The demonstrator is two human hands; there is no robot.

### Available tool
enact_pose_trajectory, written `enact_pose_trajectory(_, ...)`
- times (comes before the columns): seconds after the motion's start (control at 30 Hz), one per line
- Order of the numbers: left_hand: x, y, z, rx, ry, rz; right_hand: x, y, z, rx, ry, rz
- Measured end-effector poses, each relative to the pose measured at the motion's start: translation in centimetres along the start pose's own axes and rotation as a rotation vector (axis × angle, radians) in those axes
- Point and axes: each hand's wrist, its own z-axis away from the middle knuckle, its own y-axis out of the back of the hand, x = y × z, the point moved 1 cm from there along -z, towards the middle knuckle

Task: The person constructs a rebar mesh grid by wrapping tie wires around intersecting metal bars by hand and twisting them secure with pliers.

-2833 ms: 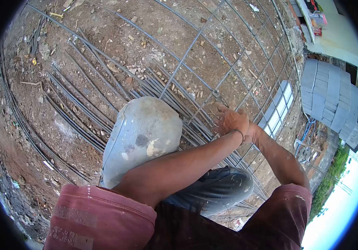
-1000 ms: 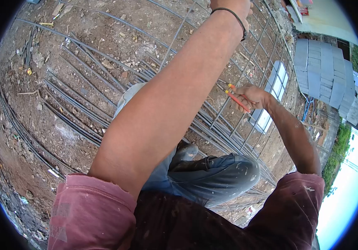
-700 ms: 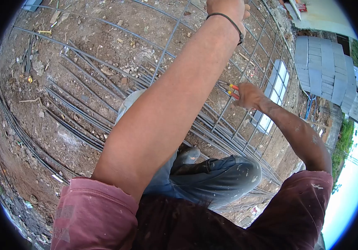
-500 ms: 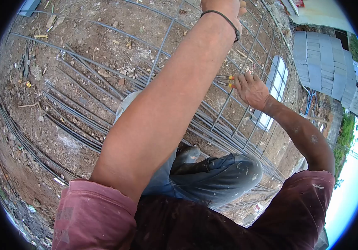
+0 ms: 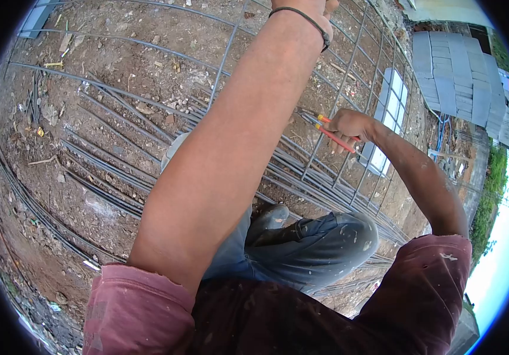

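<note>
My left arm reaches forward across the view, a dark band on its wrist. My left hand [image 5: 309, 13] is cut off by the top edge, over a steel rebar grid [image 5: 228, 53]; its fingers are mostly hidden. My right hand [image 5: 349, 125] is closed around pliers [image 5: 338, 141] with red-orange handles and yellow collars. The jaws of the pliers point left, toward my left forearm, close to the grid bars. Whether they touch a bar, I cannot tell.
Loose steel rods [image 5: 103, 163] lie on the dirt under the grid and beside my bent knee [image 5: 349, 242]. A pale rectangular slab [image 5: 397, 94] is beyond the bars at right. Stacked grey blocks [image 5: 453, 77] stand farther right.
My right hand has turned, and the red-orange handles now show below it. The pliers have shifted slightly left. The whole view has moved a little, with my left hand higher in it.
</note>
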Motion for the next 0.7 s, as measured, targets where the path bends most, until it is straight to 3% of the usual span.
enact_pose_trajectory(0.07, -0.3, -0.2, 0.2, -0.011, 0.027, -0.014, 0.0, -0.1, 0.0, 0.083, -0.037, 0.162)
enact_pose_trajectory(0.13, -0.3, -0.2, 0.2, -0.009, 0.044, -0.015, 0.0, -0.7, -0.3, 0.496, 0.492, 1.026)
enact_pose_trajectory(0.27, -0.8, -0.4, 0.3, -0.018, 0.046, -0.003, -0.6, -1.0, 1.5, 0.562, 0.448, 1.18)
enact_pose_trajectory(0.33, -0.9, -0.5, 0.2, -0.019, 0.049, 0.0, -0.3, -0.3, 2.1, 0.896, 0.908, 1.659)
enact_pose_trajectory(0.37, -1.0, -0.6, 0.1, -0.019, 0.054, 0.003, -0.2, -0.5, 1.7, 0.895, 0.909, 1.654)
enact_pose_trajectory(0.43, -1.5, -0.5, -0.4, -0.02, 0.073, -0.012, -0.2, -1.7, 0.8, 0.685, 0.595, 1.715)
enact_pose_trajectory(0.47, -1.5, -0.3, -0.8, -0.045, 0.082, -0.021, -0.2, -2.1, 0.3, 0.688, 0.592, 1.704)
enact_pose_trajectory(0.53, -1.8, 0.1, -0.8, -0.074, 0.101, -0.033, -0.2, -2.6, -0.4, 0.545, 0.594, 1.04)
enact_pose_trajectory(0.57, -1.7, 0.3, -0.9, -0.068, 0.088, -0.027, -0.5, -1.9, -0.5, 0.553, 0.588, 1.037)
enact_pose_trajectory(0.63, -1.0, -0.2, 0.1, -0.024, 0.095, 0.012, -1.0, -0.4, 0.0, -0.032, -0.06, -0.356)
enact_pose_trajectory(0.7, -0.3, -0.4, 0.4, -0.05, 0.083, -0.015, -0.7, -0.5, 0.6, 0.013, 0.017, -0.329)
